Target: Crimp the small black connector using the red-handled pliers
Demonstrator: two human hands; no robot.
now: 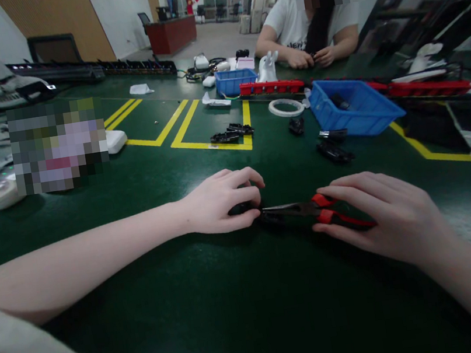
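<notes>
My left hand (226, 201) is closed around a small black part (242, 206), mostly hidden under the fingers, close above the green table (183, 302). My right hand (391, 212) grips red-handled needle-nose pliers (324, 207), thumb on the near handle and fingers on the far one. The pliers point left, and their tips meet the black part beside my left thumb. Whether the jaws are clamped on it I cannot tell.
Beyond my hands lie several black parts (231, 134) near yellow tape, a white ring (286, 107) and a blue bin (351, 106) with black pieces inside. A smaller blue bin (235, 81) and red strips (271, 86) stand farther back. Across the table sits a person (306, 30).
</notes>
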